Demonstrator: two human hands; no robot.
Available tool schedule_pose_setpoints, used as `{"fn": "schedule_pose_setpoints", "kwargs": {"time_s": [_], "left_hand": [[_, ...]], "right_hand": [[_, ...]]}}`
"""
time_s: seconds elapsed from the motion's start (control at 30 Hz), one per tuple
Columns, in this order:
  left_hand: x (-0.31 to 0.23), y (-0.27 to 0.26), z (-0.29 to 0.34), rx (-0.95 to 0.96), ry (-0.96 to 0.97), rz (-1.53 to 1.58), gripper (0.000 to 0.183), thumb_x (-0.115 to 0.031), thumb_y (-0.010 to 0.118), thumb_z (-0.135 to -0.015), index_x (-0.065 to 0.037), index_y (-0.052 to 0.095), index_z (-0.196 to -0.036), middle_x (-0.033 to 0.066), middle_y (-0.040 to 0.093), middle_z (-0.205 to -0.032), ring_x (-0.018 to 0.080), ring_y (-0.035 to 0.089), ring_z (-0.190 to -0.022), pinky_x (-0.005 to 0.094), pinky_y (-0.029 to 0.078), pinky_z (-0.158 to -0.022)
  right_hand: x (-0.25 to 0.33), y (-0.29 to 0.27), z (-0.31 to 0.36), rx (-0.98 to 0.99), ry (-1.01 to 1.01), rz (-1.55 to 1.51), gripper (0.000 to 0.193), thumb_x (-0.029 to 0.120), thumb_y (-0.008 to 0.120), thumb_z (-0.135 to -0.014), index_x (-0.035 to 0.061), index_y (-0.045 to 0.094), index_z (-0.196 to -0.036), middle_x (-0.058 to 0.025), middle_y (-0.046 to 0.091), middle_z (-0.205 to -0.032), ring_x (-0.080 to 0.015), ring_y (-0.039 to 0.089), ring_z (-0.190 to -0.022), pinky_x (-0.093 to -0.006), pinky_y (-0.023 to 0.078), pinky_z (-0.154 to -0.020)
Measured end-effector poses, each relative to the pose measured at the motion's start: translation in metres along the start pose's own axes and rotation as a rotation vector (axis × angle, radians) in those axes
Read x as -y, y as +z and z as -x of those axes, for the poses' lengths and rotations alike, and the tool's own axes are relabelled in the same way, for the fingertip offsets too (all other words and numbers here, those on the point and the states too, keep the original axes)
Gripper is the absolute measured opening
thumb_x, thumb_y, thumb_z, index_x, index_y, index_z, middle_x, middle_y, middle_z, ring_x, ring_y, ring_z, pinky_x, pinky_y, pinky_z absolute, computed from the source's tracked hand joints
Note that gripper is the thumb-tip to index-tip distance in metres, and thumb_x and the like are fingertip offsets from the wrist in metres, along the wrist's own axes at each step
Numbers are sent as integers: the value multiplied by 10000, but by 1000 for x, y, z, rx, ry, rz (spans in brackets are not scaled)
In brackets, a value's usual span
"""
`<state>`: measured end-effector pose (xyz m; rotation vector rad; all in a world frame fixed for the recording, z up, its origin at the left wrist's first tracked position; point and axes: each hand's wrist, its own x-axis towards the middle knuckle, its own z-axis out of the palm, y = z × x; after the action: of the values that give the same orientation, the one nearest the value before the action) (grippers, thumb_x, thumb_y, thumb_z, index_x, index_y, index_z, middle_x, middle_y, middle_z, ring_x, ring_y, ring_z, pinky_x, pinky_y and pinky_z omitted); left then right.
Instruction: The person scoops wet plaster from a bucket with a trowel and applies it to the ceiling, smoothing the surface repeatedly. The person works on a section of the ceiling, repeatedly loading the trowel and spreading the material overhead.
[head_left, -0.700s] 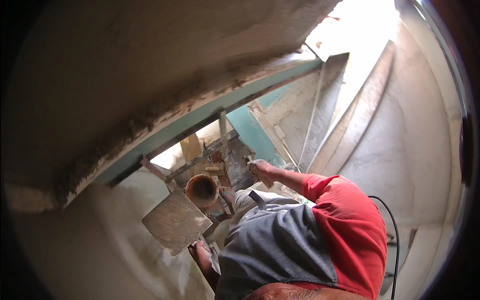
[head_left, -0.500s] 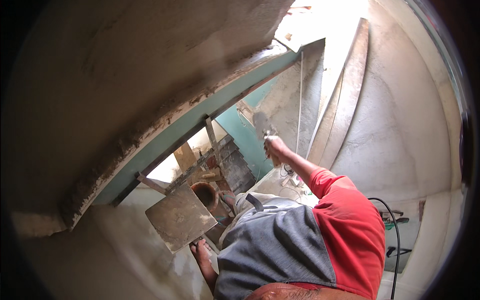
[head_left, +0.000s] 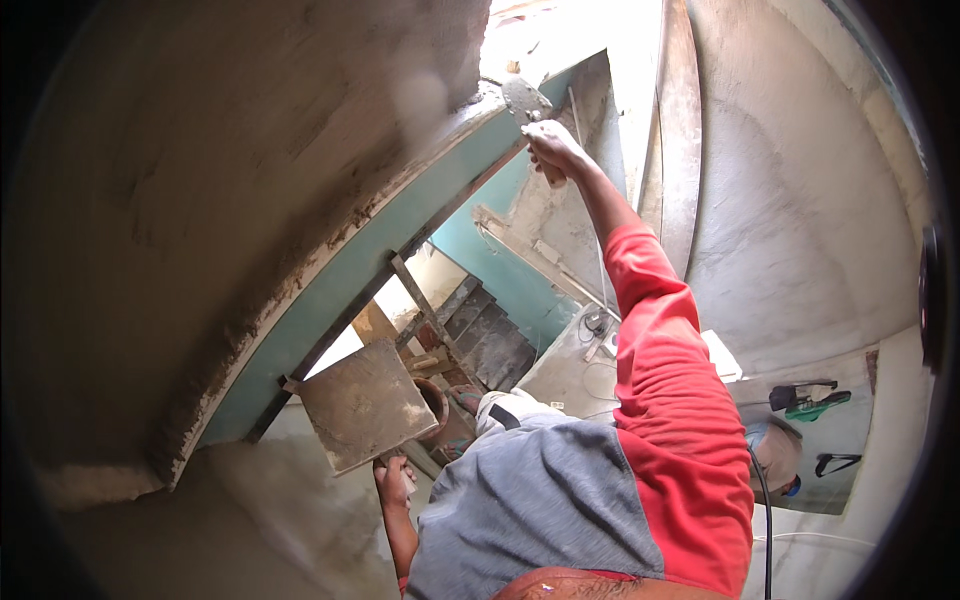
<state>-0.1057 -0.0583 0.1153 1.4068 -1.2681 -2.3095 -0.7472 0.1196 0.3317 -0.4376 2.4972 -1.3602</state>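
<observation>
My right hand (head_left: 552, 150) is closed round the handle of a trowel (head_left: 524, 100), raised far out with the arm stretched. Grey mortar clings to the blade, which is up against the end of the rough wall edge (head_left: 488, 108) by the bright opening; whether it touches I cannot tell. Low on the left, my left hand (head_left: 396, 482) grips a plasterer's hawk (head_left: 366, 408) from below, its handle mostly hidden. Its square board is smeared with a thin layer of mortar. Partly behind the board stands a round bucket (head_left: 434, 402).
A plastered surface (head_left: 300, 140) fills the upper left, bordered by a teal band (head_left: 330, 287). Dark steps (head_left: 490, 335) descend below. Long boards (head_left: 678, 130) lean at the right wall. A black cable (head_left: 767, 520) hangs beside me; another person (head_left: 775, 455) is at lower right.
My right hand has lifted the trowel up and away toward the bright end of the wall edge. The hawk has shifted slightly. A person has come into view at lower right.
</observation>
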Motion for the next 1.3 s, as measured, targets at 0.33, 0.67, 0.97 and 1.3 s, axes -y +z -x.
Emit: {"fn": "schedule_pose_setpoints", "kwargs": {"time_s": [0.33, 0.67, 0.97, 1.3], "left_hand": [[-50, 57, -35, 47, -42, -62, 166, -155, 615, -874, -36, 603, -988, 32, 554, -748, 133, 537, -559, 300, 476, -483], [-65, 93, -62, 69, -74, -92, 212, -239, 648, -895, -27, 663, -887, 23, 564, -647, 134, 553, -538, 288, 466, -488], [-78, 109, -75, 111, -24, -16, 145, -172, 644, -886, -53, 610, -962, 12, 548, -711, 114, 535, -549, 287, 471, -477], [-88, 108, -81, 156, -66, -18, 111, -151, 581, -912, -51, 583, -960, 29, 548, -775, 116, 555, -586, 289, 491, -465]], "right_hand": [[5, -8, -88, 54, 92, 10, 335, 306, 569, -1022, -28, 579, -1051, -116, 624, -820, -213, 634, -646, -392, 577, -563], [12, -14, -88, 333, -24, 203, 324, 319, 513, -1047, 17, 627, -1019, -68, 630, -798, -175, 610, -628, -355, 539, -549], [26, 12, -53, 348, -27, 113, 331, 336, 557, -1034, 15, 630, -1005, -55, 613, -774, -156, 610, -610, -342, 535, -515], [68, 56, 9, 363, 128, -128, 329, 346, 577, -1024, 25, 638, -984, -52, 613, -783, -152, 616, -615, -339, 545, -502]]}}
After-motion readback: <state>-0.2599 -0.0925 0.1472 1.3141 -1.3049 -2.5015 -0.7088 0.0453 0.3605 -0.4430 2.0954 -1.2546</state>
